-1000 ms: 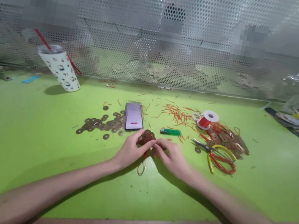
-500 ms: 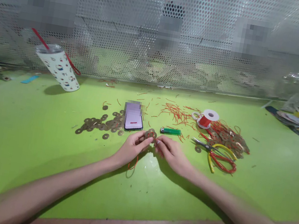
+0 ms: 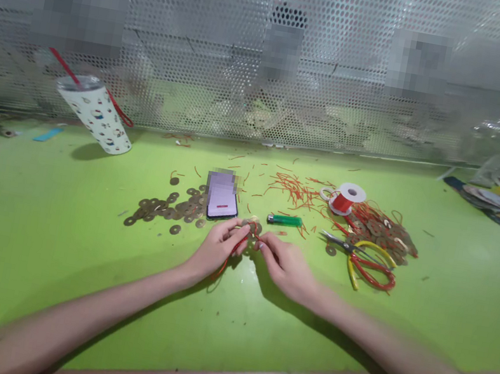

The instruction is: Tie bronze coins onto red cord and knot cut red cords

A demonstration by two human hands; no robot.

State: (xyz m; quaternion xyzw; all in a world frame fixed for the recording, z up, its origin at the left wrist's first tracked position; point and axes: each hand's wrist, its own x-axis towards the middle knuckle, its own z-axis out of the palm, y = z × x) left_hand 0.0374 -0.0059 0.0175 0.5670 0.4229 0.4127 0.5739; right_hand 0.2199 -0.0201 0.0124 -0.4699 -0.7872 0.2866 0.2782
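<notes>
Both hands meet over the middle of the green table [image 3: 26, 251]. My left hand [image 3: 216, 249] is closed on a small bundle of brown holed coins [image 3: 253, 225] tied with red cord [image 3: 231, 253]. A loop of that cord hangs down under the left palm. My right hand [image 3: 285, 263] pinches the cord just right of the coins, fingers pressed together. Loose coins [image 3: 164, 207] lie scattered to the left of the hands, beside a phone [image 3: 222, 197].
A green lighter [image 3: 285, 220], yellow-handled scissors [image 3: 365, 263], a red cord spool [image 3: 347, 198] and a heap of strung coins [image 3: 381, 226] lie to the right. Red cord offcuts [image 3: 295, 188] litter the back. A patterned cup [image 3: 93, 111] leans at left before a perforated metal screen [image 3: 207, 44].
The coin bundle has been turned in the hands. The hanging red loop has been drawn up and to the left under the left palm. The hands have shifted slightly away from me.
</notes>
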